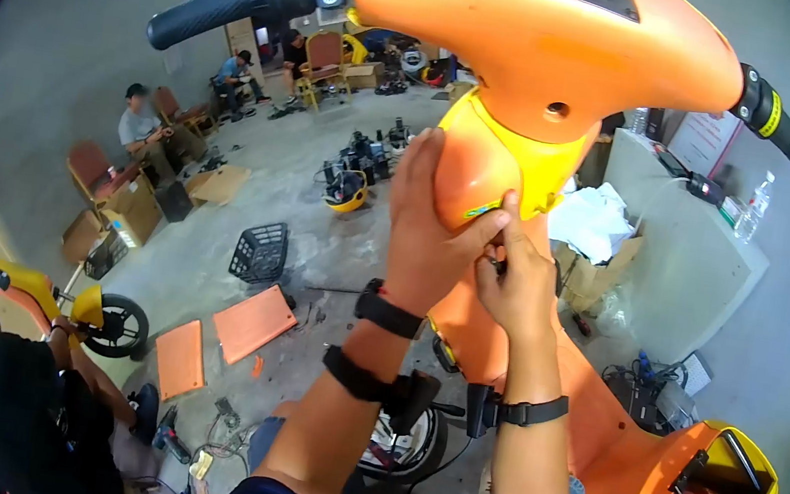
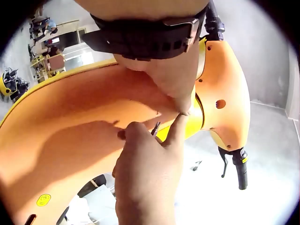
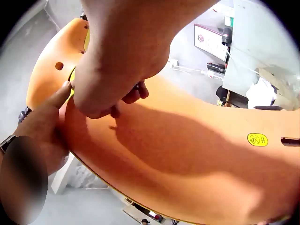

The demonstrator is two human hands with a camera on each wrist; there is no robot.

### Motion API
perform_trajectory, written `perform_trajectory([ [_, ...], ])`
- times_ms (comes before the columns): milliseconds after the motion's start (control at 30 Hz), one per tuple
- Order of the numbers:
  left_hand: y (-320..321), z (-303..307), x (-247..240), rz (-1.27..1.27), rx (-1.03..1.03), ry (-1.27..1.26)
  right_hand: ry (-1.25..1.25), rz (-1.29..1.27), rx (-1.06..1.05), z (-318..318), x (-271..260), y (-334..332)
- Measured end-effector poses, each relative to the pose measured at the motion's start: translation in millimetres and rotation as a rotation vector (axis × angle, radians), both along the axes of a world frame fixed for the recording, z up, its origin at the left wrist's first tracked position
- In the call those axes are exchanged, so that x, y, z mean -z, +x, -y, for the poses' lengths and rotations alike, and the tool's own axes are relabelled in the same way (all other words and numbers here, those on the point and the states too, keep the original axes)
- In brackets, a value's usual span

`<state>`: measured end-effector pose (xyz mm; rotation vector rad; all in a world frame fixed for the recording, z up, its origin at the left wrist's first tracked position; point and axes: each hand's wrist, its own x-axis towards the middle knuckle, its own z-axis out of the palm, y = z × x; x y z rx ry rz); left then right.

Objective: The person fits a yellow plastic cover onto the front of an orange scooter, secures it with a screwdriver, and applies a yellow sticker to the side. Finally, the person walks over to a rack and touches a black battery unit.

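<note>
An orange scooter front panel [image 1: 474, 172] with a yellow insert [image 1: 552, 168] stands below the handlebar. My left hand [image 1: 433, 227] lies against the panel's left side, fingers extended upward, its thumb near the insert's lower edge. Close beside that thumb, my right hand [image 1: 520, 280] has curled fingers, with the index finger pointing up to the insert. In the left wrist view a small dark metal tool [image 2: 156, 129] sticks out of the right hand [image 2: 147, 168]; its other end is hidden. The right wrist view shows the right hand [image 3: 110, 86] over the panel, its grip mostly covered.
Handlebar grips [image 1: 214, 14] jut out at both sides. A grey cabinet [image 1: 686, 258] with a bottle [image 1: 756, 207] stands right. Orange panels [image 1: 253, 323], a black basket [image 1: 260, 251] and a drill [image 1: 173, 434] lie on the floor. A person [image 1: 30, 398] works at lower left.
</note>
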<state>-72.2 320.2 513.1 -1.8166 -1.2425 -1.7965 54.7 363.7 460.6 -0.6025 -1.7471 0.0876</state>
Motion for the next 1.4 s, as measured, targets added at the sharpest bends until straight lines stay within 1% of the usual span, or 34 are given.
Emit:
perform_trajectory([
  [67, 1, -4, 1, 0.056, -0.018, 0.043, -0.03, -0.013, -0.033, -5, 1, 0],
  [100, 1, -4, 1, 0.04, -0.023, 0.05, -0.032, 0.017, 0.018, -4, -1, 1],
  [133, 0, -3, 1, 0.034, -0.029, 0.045, -0.038, 0.01, 0.012, -7, -1, 2],
  [200, -1, -4, 3, -0.011, -0.055, 0.064, 0.037, 0.021, 0.041, -13, 0, 5],
  [267, -2, -6, 3, -0.015, -0.021, 0.074, -0.003, 0.005, 0.063, -13, -2, 8],
  [333, -3, -5, 4, -0.021, -0.02, 0.064, 0.08, 0.081, 0.17, -20, 0, 12],
  [367, -4, -5, 4, -0.022, -0.018, 0.062, 0.028, 0.12, 0.213, -18, -1, 13],
  [400, -3, -4, 4, -0.039, -0.033, 0.052, 0.025, 0.12, 0.215, -19, 1, 9],
  [467, -4, -2, 3, -0.058, -0.045, 0.039, 0.087, 0.009, 0.284, -20, 5, 0],
  [500, -6, -1, 2, -0.07, -0.038, 0.036, 0.099, 0.014, 0.289, -21, 5, -1],
  [567, -8, -1, 3, -0.081, -0.038, 0.03, 0.117, -0.001, 0.258, -25, 5, 0],
  [633, -10, 0, 3, -0.041, 0.024, 0.014, 0.136, -0.014, 0.22, -26, 8, -1],
  [733, 0, 3, -1, -0.018, -0.022, 0.014, 0.241, -0.156, 0.11, -24, 10, -4],
  [767, 2, 1, -1, -0.016, -0.024, 0.016, 0.248, -0.114, 0.137, -20, 11, -4],
  [833, 7, -5, 1, 0.048, -0.069, 0.094, 0.236, -0.112, 0.121, -21, 16, -10],
  [867, 8, -6, 1, 0.053, -0.067, 0.094, 0.223, -0.115, 0.106, -21, 17, -13],
  [933, 8, -8, 2, 0.037, -0.126, 0.118, 0.199, -0.125, 0.086, -21, 16, -13],
  [1067, 6, -9, 3, 0.027, -0.114, 0.118, 0.198, -0.108, 0.099, -22, 13, -11],
  [1133, 5, -8, 3, -0.044, -0.164, 0.127, 0.21, -0.104, 0.107, -23, 14, -12],
  [1400, 5, -6, 2, -0.065, -0.154, 0.131, 0.259, -0.116, 0.084, -25, 14, -13],
])
